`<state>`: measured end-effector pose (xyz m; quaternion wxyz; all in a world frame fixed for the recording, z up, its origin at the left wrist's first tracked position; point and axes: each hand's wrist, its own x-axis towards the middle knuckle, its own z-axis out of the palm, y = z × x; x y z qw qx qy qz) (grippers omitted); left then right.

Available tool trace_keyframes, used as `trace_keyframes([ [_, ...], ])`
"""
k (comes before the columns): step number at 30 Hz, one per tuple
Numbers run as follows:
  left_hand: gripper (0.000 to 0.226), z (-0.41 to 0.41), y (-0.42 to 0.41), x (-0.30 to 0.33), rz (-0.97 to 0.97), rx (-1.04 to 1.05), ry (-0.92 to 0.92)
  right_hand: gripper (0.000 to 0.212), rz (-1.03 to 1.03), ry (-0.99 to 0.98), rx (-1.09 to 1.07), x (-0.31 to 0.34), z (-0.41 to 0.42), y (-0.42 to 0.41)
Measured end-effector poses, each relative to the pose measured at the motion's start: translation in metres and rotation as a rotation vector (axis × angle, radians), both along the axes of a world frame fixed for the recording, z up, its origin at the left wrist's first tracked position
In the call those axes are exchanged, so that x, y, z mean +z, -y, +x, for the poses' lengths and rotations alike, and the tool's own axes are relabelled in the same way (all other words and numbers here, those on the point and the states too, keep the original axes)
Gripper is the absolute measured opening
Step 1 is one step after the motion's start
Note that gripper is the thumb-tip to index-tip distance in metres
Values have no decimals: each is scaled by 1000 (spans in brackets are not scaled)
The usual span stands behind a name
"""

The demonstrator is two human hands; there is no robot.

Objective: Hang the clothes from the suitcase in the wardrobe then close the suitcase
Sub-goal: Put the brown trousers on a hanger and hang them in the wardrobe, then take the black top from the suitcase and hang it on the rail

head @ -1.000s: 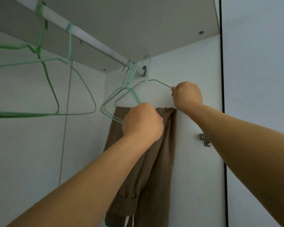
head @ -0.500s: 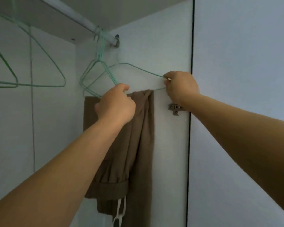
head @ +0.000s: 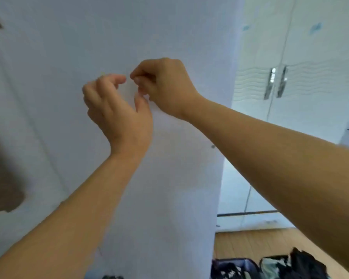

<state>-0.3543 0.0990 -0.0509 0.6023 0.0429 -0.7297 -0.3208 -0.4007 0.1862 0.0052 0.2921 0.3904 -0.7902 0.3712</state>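
Both of my hands are raised before the white wardrobe panel [head: 169,178]. My left hand [head: 117,109] is loosely curled, holding nothing; my right hand [head: 165,87] is curled (contents cannot be told). Brown trousers [head: 2,174] hang at far left. Next step: fetch another garment from the suitcase [head: 270,266], bottom right.

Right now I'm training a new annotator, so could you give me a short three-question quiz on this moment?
1. True or false: the left hand grips the brown trousers.
2. Where is the suitcase? A: low at the right, on the floor. B: on a wardrobe shelf. C: in the right hand.
3. Fill in: the floor looks like ___ planks.

Key: 1 false, the trousers hang apart at the left edge; 2 A; 3 wood.
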Motion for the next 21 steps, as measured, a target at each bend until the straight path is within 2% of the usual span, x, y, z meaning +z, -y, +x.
trace_keyframes([
  [3,19,-5,-117,-49,-26,-298,128,15,-43,74,-135,-46,-4,-116],
  [8,14,-27,-273,-141,202,-652,705,16,46,353,-423,-150,-16,-292],
  [14,16,-56,-362,-300,386,-765,1210,24,250,706,-696,-320,-22,-440],
  [18,8,-74,-384,-422,247,-722,1399,24,383,918,-845,-463,-9,-505],
  [21,14,-81,-399,-516,141,-690,1477,22,449,1055,-929,-575,0,-536],
])
